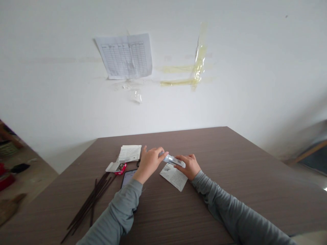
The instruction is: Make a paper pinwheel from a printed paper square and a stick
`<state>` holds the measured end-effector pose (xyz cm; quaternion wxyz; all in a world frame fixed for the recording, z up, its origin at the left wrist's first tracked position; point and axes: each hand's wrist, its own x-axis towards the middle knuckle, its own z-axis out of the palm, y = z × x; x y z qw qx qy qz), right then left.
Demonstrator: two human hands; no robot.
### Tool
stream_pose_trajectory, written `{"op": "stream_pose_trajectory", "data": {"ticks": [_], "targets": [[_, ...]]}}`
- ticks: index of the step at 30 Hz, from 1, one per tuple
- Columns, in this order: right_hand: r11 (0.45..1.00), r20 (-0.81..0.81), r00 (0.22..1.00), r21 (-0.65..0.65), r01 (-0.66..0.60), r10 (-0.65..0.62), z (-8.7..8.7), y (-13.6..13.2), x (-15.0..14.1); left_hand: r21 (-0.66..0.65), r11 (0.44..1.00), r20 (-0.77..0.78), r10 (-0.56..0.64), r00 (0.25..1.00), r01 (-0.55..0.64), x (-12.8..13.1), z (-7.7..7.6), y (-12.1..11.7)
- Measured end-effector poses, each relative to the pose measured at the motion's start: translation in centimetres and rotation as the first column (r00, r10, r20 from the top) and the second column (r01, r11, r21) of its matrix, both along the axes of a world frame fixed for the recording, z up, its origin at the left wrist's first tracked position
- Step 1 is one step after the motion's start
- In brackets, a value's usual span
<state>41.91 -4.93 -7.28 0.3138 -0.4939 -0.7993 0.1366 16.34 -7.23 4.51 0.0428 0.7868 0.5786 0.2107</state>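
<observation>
Both hands hold a slim whitish, partly see-through object (173, 160) just above the table; its kind I cannot make out. My left hand (150, 162) is closed at its upper left end, thumb and fingers pinching. At the lower right end, my right hand (191, 166) grips it from the side. Under the object lies a folded printed paper packet (175, 177) on the table, partly covered by the right hand. Beside my left wrist is a phone (128, 177) with its screen lit, partly hidden by the arm.
Left of the hands, a small red-and-white open box (120, 168) holds small metallic pieces. Behind it lies a stack of printed papers (130, 153). Several thin dark sticks (89, 200) lie on the brown table (242, 177). A white wall (173, 115) rises behind the table.
</observation>
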Motion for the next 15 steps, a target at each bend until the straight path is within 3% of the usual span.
{"op": "stream_pose_trajectory", "data": {"ticks": [5, 9, 12, 15], "targets": [[0.998, 0.011, 0.998, 0.025, 0.065, -0.065, -0.1, 0.0, 0.2, 0.005, 0.990, -0.104, 0.144, 0.984, -0.144, -0.2, 1.6, 0.5], [0.989, -0.080, 0.987, 0.038, 0.146, -0.142, -0.4, 0.6, 0.8, -0.049, 0.969, -0.097, 0.237, 0.967, -0.243, -1.6, 2.9, 1.5], [0.986, -0.155, 0.976, 0.031, 0.161, -0.155, -0.7, 1.0, 0.8, -0.097, 0.969, -0.036, 0.223, 0.974, -0.225, -2.8, 2.3, 2.1], [0.988, -0.232, 0.961, -0.018, 0.153, -0.153, -0.9, 0.9, 0.5, -0.084, 0.978, 0.004, 0.191, 0.982, -0.190, -3.9, 0.5, 2.8]]}}
